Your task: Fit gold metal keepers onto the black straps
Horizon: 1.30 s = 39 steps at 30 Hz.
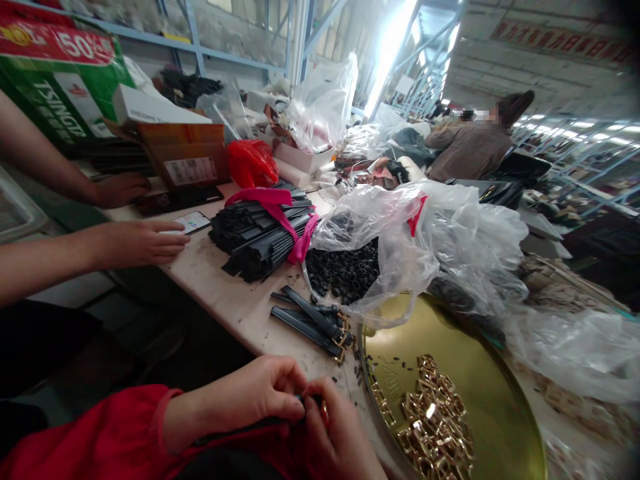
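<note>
A narrow dark strap (240,430), flat and smooth as far as it shows, runs beneath the left hand (250,395) to the fingertips, low over the lap at the table's near edge; the left thumb and fingers pinch it; the right hand (340,423) is curled in close beside, fingers bent round a small glint of gold metal (325,413), though whether that is joined to the strap I cannot tell. Just beyond, finished straps (305,319) lie in a loose fan, dark and flat, squared gold buckles at one end; to the right, a round, shiny brass-coloured tray (500,393) holds a heap of hard, rectangular gold buckles (435,427); behind the straps, a crinkled clear plastic bag (400,267) gapes over small black rings (345,270); next to it sits a thick sheaf of black strips (260,233), bound with a soft pink band (303,240); farther left, a co-worker's hand (145,241) rests by a glossy phone (193,222) on the pale, speckled table (230,300).
</note>
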### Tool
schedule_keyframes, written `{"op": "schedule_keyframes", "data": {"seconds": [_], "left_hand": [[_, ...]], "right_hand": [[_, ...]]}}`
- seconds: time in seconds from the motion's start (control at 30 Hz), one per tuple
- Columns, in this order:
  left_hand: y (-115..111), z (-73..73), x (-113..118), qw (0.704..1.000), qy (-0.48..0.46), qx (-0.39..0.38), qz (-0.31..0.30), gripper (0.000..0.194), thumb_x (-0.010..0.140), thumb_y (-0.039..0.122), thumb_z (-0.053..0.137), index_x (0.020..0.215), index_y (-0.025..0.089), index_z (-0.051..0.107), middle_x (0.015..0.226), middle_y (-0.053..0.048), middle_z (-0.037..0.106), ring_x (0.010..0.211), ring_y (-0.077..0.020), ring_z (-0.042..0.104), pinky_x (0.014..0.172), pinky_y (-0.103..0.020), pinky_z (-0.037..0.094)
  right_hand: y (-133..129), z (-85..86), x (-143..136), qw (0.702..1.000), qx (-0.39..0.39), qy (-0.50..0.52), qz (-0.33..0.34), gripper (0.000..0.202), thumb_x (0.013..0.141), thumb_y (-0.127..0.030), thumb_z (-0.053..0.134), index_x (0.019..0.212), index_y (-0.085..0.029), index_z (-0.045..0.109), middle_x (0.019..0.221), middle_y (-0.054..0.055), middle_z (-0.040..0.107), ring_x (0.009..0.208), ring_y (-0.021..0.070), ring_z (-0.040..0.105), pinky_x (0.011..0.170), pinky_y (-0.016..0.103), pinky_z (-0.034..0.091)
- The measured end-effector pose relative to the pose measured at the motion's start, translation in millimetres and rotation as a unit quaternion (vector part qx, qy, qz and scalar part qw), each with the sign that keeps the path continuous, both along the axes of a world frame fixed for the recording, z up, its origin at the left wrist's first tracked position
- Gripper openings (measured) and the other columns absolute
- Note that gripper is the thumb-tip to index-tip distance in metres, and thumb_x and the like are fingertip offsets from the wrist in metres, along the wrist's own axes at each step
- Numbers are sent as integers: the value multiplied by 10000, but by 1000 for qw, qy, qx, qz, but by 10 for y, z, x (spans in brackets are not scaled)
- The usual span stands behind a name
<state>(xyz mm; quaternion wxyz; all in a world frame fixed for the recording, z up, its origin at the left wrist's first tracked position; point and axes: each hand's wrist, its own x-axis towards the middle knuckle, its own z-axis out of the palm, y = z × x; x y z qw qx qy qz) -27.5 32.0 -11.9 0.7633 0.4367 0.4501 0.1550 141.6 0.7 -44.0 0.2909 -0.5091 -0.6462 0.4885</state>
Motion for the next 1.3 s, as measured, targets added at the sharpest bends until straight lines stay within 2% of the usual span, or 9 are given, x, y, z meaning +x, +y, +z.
{"op": "schedule_keyframes", "data": {"seconds": [0.2,0.37,0.5,0.63,0.8,0.87,1.03,1.17,1.3], "left_hand": [[67,126,8,989,48,125,-64,298,689,204,547,985,175,523,671,42,617,618,-131,567,548,-201,401],[193,164,11,935,174,296,-93,132,755,224,487,846,183,575,772,1,648,687,-152,584,582,-212,409],[320,-84,75,860,250,436,-95,174,783,310,540,885,196,622,826,-30,662,769,-195,595,662,-253,418],[380,-329,52,782,291,549,-53,204,795,332,565,926,190,629,929,-67,637,870,-219,568,782,-306,407],[600,-24,-416,729,343,570,164,147,846,243,460,928,189,569,995,-76,569,1008,-229,482,920,-363,334],[779,198,-674,746,343,496,282,173,796,203,513,968,191,536,1117,-89,516,1130,-249,404,981,-383,270],[815,421,-931,812,303,385,318,58,749,226,499,743,174,475,766,-44,568,858,-216,568,787,-336,421],[109,255,-634,906,188,274,262,203,730,350,467,785,157,494,683,-9,585,643,-149,603,578,-245,457],[-618,66,-258,978,-53,91,180,231,643,298,582,813,168,494,705,24,572,624,-105,554,584,-211,421]], "right_hand": [[-56,25,-129,978,-40,160,-129,413,823,-564,411,970,-209,565,770,29,608,668,165,552,601,267,426],[96,-108,-172,961,-73,205,-170,422,828,-555,408,1082,-233,506,943,66,618,807,204,608,636,299,488],[301,-241,-44,979,95,22,-182,379,838,-465,446,1106,-213,537,1026,116,627,957,272,577,801,409,455],[441,-406,52,901,344,-229,-132,444,817,-375,514,1223,-195,505,1221,144,556,1117,325,486,926,484,354],[595,-435,-20,831,412,-374,-20,415,784,-311,583,1193,-249,557,1289,96,522,1195,320,433,1001,471,275],[663,-378,-39,820,406,-403,-10,391,794,-269,568,1184,-238,567,1267,102,542,1184,309,449,1001,460,279],[628,-246,-20,819,421,-388,-22,436,795,-280,562,1223,-201,528,1272,114,534,1179,294,450,1007,441,271],[375,-132,-116,887,373,-257,-90,334,835,-315,493,1136,-204,586,1154,118,600,1075,285,510,912,414,346],[112,-3,-333,992,100,-6,-81,356,851,-449,422,736,-195,643,580,4,551,555,152,501,519,254,373]]}}
